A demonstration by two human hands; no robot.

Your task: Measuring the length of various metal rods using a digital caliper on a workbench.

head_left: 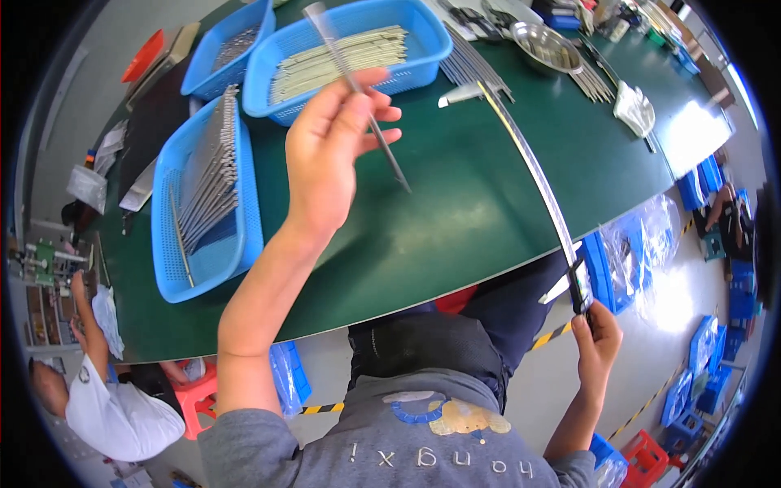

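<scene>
My left hand (321, 167) is raised over the table, with thumb and fingers closed on a slim metal rod (389, 156). The rod slants from upper left to lower right, and its upper end is blurred. My right hand (598, 333) grips a long caliper (530, 163) at its dark slider, by the table's front edge. The caliper's beam reaches far across the tabletop, with its fixed jaw at the far end and the sliding jaw close to my hand. Left of my left hand, a blue basket (165, 272) contains many thin metal rods (213, 183).
A larger blue basket (443, 50) of pale sticks and a smaller one (195, 80) stand behind. Loose rods (472, 65), a metal bowl (537, 31) and a white glove-like item (634, 112) lie on the green table (439, 236). Another person (122, 411) sits at left.
</scene>
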